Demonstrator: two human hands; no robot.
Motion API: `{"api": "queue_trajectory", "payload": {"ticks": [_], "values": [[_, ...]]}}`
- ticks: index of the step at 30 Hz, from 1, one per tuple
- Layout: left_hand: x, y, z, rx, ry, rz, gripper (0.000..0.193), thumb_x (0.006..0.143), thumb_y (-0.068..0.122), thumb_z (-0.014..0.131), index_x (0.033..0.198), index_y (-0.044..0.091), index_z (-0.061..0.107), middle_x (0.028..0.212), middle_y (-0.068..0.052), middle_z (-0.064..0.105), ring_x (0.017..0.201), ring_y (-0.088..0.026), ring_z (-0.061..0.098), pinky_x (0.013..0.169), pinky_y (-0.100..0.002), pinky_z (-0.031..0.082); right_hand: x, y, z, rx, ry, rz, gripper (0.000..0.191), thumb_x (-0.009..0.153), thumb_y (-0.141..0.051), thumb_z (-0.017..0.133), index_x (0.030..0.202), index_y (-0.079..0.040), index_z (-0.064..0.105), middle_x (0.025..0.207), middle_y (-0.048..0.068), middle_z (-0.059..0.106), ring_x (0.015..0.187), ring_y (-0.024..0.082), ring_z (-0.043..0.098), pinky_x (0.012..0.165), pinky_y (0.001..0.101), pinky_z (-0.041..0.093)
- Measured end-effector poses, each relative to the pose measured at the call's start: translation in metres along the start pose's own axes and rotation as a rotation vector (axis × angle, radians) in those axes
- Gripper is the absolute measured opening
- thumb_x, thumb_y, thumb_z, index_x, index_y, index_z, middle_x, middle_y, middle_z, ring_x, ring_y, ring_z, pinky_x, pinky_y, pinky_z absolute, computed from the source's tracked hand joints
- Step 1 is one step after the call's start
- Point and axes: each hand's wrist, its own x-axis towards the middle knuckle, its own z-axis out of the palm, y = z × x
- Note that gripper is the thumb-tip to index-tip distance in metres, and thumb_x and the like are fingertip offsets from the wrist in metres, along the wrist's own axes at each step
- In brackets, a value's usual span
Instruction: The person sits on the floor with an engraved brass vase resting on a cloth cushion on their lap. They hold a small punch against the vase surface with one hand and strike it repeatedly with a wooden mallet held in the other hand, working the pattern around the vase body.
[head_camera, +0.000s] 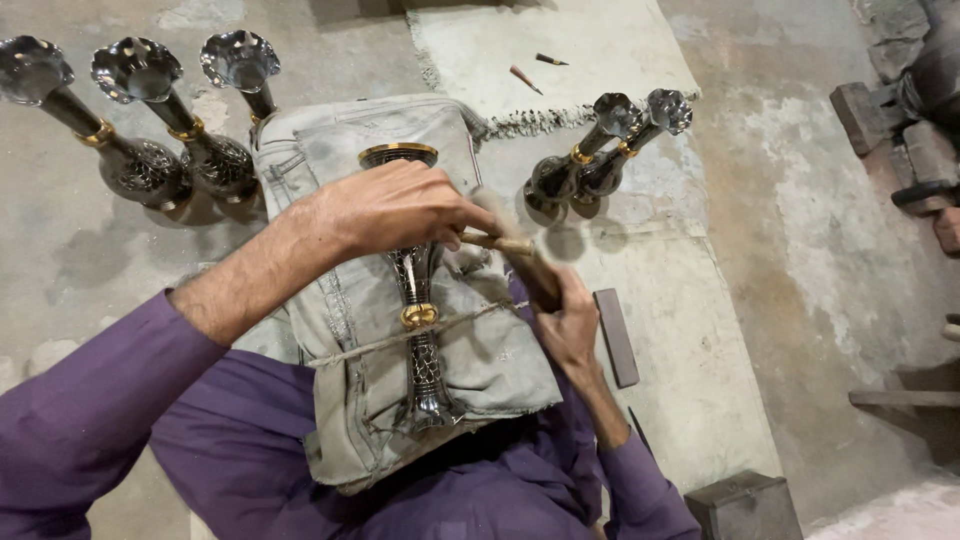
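Observation:
A dark engraved metal vase (424, 350) with a brass ring at its neck lies on a grey cloth pad (350, 300) on my lap, tied down by a cord. My left hand (395, 210) rests over the vase's upper part and pinches a thin chisel-like tool (490, 240) against it. My right hand (565, 325) grips a wooden mallet (530, 265), blurred, right by the end of the chisel.
Three similar flared vases (150, 160) stand on the concrete floor at upper left, two more vases (600, 155) at upper right. A dark flat bar (615, 335) lies beside my right hand. Small pointed tools (527, 78) lie on a pale mat. A metal block (745, 505) sits lower right.

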Motion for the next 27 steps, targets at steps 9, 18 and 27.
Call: {"api": "queue_trajectory", "payload": {"ticks": [9,18,27], "values": [[0.006,0.000,0.002,0.115,-0.142,-0.020,0.048,0.089,0.024,0.070,0.136,0.030,0.063,0.088,-0.006,0.077,0.076,-0.022,0.073,0.064,-0.042,0.057,-0.019,0.012,0.027,0.543,0.292,0.145,0.016,0.102,-0.006,0.070,0.110,-0.004,0.055,0.089,0.003,0.058,0.074,0.009,0.056,0.064,0.0253,0.047],[0.003,-0.005,0.008,0.099,-0.188,-0.059,0.039,0.100,0.017,0.060,0.137,0.028,0.062,0.086,-0.003,0.075,0.067,-0.019,0.073,0.055,-0.036,0.060,-0.014,-0.002,0.021,0.311,0.335,-0.080,0.023,0.094,-0.002,0.070,0.111,0.000,0.055,0.105,0.006,0.054,0.089,0.015,0.056,0.076,0.0297,0.049],[-0.016,-0.008,0.001,-0.071,0.095,-0.030,0.045,0.093,0.012,0.061,0.135,0.028,0.065,0.074,-0.004,0.075,0.054,-0.020,0.063,0.050,-0.043,0.050,-0.008,-0.010,0.006,0.433,0.338,-0.041,0.023,0.095,0.002,0.064,0.115,0.001,0.054,0.104,0.007,0.058,0.087,0.014,0.059,0.076,0.0291,0.053]]}}
